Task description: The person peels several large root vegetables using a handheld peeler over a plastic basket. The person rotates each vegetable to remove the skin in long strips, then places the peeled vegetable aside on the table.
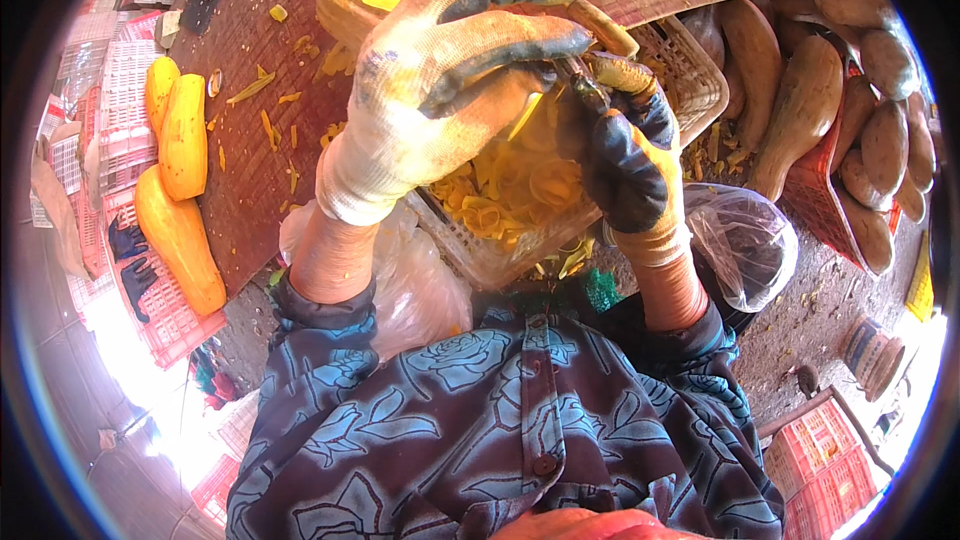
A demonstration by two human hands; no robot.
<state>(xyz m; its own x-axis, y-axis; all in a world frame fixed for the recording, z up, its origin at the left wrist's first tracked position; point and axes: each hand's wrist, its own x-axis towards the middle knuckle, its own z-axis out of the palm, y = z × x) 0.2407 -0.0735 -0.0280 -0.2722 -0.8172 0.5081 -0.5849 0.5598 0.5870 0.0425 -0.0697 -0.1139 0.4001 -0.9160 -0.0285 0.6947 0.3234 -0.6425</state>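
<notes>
My left hand (457, 60), in a stained, dark-tipped knit glove, is over the work table (262, 127), its fingertips at the end of a small dark hand tool (589, 86); whether they grip it is unclear. My right hand (634, 157), in a like glove, is closed round that tool, probably a peeler or knife. A tan stick-like piece (604, 28) lies by the left fingertips; its kind is unclear. Under the hands a plastic basket (480, 259) holds yellow peelings or slices (495, 202). Behind my left hand lies a tan squash (349, 4), partly hidden.
Peeled orange squashes (180, 240) lie on red crates (169, 322) at left, beside dark gloves (135, 277). Unpeeled squashes (802, 105) are heaped at right, some in a red crate (825, 195). Clear plastic bags (420, 277) flank the basket. A bucket (874, 356) stands at lower right.
</notes>
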